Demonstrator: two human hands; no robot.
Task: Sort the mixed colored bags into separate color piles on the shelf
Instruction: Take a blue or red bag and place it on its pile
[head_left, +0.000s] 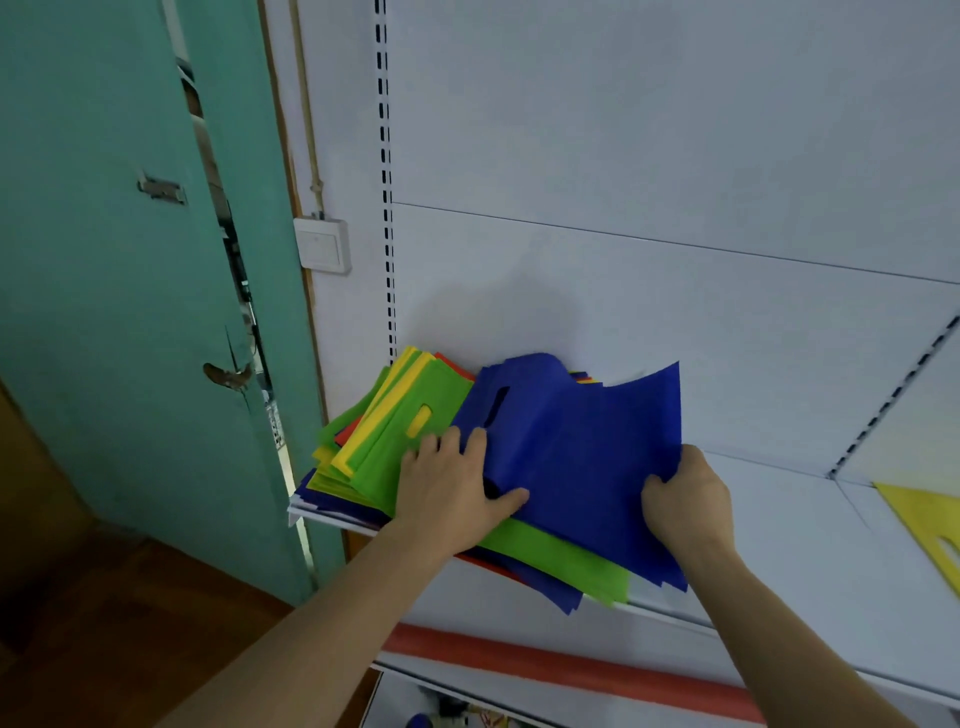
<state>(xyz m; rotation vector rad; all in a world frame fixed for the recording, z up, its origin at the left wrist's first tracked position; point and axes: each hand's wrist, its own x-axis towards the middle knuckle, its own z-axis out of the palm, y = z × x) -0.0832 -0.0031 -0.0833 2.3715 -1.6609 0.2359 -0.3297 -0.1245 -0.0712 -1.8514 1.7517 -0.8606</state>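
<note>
The sorting is only just getting going, by the look of things. A mixed stack of bags (379, 457) is lying at the left end of the white shelf (810, 525), running from the back wall out past the front edge, with green, yellow, blue and red-orange layers all showing in it. The stack is too tightly layered to count bag by bag; four colours are showing along its edges.

The left hand (452, 488) is resting flat on the stack with its fingers nearly straight, pressing down on the green bag (395, 441) on top, its thumb lying on the lower edge of one blue bag (571, 457). The right hand (685, 499) is gripping that blue bag by its right edge, fingers curled round the fabric, and the bag is standing half lifted off the stack, its upper part leaning against the back wall. It seems to be in the middle of being peeled away.

Only one separated piece is showing: a yellow bag (924, 525) is lying alone at the far right of the shelf, well apart from the stack and partly cut off by the frame, so whether more are lying there cannot be told. No blue, green or red pile is visible yet. Judging from this, nearly the whole stack is still waiting to be sorted.

So the count is standing at one mixed stack, one blue bag in hand, one yellow bag set aside, and two hands working.
</note>
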